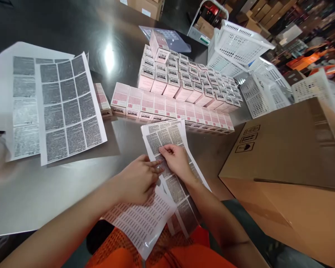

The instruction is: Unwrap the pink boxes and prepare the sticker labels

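Observation:
A stack of printed label sheets lies at the table's front edge, dense small black text in each block. My right hand rests over it, thumb and index finger pinched at the edge of a label. Just left of it, my left hand has two fingers stretched onto the sheet and the others curled under. Beneath my left hand a sheet's backing paper, marked with rows of short dashes, folds back and hangs over the edge. My left thumb is hidden.
More label sheets lie at left. Behind my hands stand a row of small pink-and-white boxes and a larger block of them. An open cardboard carton is at right, with white plastic baskets beyond. A hand blurs at the left edge.

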`<state>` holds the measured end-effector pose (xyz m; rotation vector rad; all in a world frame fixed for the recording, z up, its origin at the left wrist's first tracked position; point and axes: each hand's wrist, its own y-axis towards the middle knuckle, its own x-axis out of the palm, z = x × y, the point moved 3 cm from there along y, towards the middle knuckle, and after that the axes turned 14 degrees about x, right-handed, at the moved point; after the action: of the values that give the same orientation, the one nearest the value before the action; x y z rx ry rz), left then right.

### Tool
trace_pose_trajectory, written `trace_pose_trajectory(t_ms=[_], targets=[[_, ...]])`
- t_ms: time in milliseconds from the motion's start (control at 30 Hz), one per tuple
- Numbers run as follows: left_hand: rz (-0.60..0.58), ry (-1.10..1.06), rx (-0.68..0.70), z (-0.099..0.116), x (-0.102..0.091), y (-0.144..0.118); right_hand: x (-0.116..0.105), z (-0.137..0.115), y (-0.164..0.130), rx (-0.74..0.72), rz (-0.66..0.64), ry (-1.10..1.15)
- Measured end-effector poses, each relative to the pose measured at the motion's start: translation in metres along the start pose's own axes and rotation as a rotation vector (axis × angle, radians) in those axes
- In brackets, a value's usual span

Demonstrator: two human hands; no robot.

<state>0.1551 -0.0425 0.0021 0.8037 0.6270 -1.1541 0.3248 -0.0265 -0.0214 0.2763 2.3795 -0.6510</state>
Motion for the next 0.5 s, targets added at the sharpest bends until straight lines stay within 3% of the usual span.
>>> trace_pose_trajectory(t_ms=[300, 500], targets=[[-0.017, -0.033, -0.003, 0.0, -0.002, 0.002, 0.002, -0.006, -0.006, -0.013, 0.071, -0.116], [0.008, -0.089, 0.003, 0.0, -0.016, -0.002, 0.009, -0.006, -0.012, -0.188, 0.198, -0.187]])
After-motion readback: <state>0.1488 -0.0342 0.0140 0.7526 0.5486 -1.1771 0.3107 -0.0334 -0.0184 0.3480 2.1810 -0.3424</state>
